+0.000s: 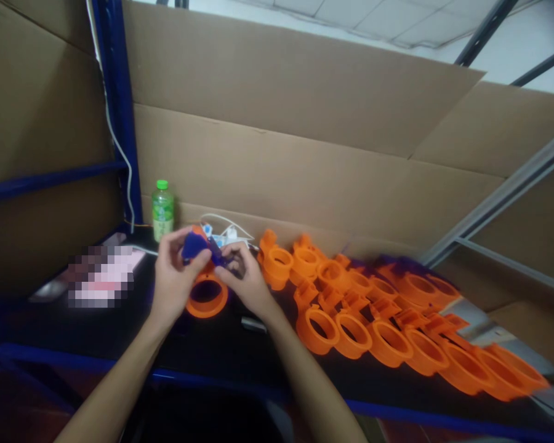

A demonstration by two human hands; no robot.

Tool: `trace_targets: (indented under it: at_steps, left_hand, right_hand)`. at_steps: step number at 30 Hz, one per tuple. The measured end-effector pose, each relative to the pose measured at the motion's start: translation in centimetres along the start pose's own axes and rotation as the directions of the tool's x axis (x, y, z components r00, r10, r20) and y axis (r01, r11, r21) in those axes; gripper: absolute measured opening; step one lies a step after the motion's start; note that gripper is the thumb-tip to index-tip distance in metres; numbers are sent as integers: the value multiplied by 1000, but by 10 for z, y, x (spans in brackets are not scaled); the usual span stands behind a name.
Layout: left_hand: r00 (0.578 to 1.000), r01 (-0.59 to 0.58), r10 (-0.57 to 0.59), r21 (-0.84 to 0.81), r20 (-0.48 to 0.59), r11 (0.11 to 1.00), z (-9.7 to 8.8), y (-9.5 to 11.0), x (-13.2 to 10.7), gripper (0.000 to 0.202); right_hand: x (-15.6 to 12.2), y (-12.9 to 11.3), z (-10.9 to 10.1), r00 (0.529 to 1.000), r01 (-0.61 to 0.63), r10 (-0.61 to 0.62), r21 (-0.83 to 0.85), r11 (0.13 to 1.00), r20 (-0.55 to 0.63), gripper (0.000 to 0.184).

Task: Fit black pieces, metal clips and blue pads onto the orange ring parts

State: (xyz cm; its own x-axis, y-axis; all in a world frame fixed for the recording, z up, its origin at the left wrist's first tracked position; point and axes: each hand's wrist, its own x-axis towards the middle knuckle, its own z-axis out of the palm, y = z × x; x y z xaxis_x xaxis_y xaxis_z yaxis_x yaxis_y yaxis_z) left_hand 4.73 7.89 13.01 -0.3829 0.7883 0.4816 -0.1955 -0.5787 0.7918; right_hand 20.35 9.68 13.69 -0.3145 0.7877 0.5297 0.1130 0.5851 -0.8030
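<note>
My left hand [173,274] is closed around the upper end of an orange ring-shaped plastic part [206,312], whose round opening hangs below the fingers. A dark blue rounded piece [195,245] shows between the left thumb and fingers, at the top of that part. Close beside it, my right hand [245,277] has its thumb and fingers pinched at a small dark blue piece [216,251]. Blur hides its exact shape and whether it is joined to the orange part.
Several similar orange ring parts [390,344] stand in rows on the black table [133,335] to the right. A green-capped bottle [163,212], a white power strip with cables [231,237] and a blurred-out flat item [104,277] lie further back and left. Cardboard walls [277,154] enclose the back.
</note>
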Motion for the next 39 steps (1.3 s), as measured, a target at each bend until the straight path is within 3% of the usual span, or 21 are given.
trace_targets:
  at_steps: [4, 9, 12, 18, 25, 34, 39]
  left_hand:
    - [996, 26, -29, 35, 80, 999, 0, 2, -1, 54]
    - [973, 33, -32, 0, 228, 999, 5, 3, -6, 51]
    - [961, 28, -16, -42, 276, 999, 7, 3, -9, 51]
    - [953, 27, -4, -70, 301, 997, 5, 4, -10, 52]
    - [941, -45, 76, -100, 330, 994, 2, -1, -9, 54]
    - [940, -123, 144, -86, 311, 989, 3, -4, -9, 54]
    - [938, -82, 112, -104, 327, 991, 4, -7, -10, 55]
  right_hand:
    - [0, -2, 2, 999, -41, 40, 76, 996, 22, 29]
    - [1, -2, 4, 984, -102, 128, 197, 975, -122, 26]
    - [1, 0, 3, 975, -173, 209, 320, 931, -80, 25]
    - [0, 2, 2, 956, -254, 295, 527, 811, 7, 25]
    - [0, -1, 2, 936, -295, 349, 632, 716, 42, 23]
    - [2, 2, -1, 924, -341, 367, 657, 672, 104, 18]
    - [4, 6, -5, 925, -350, 360, 643, 682, 122, 21]
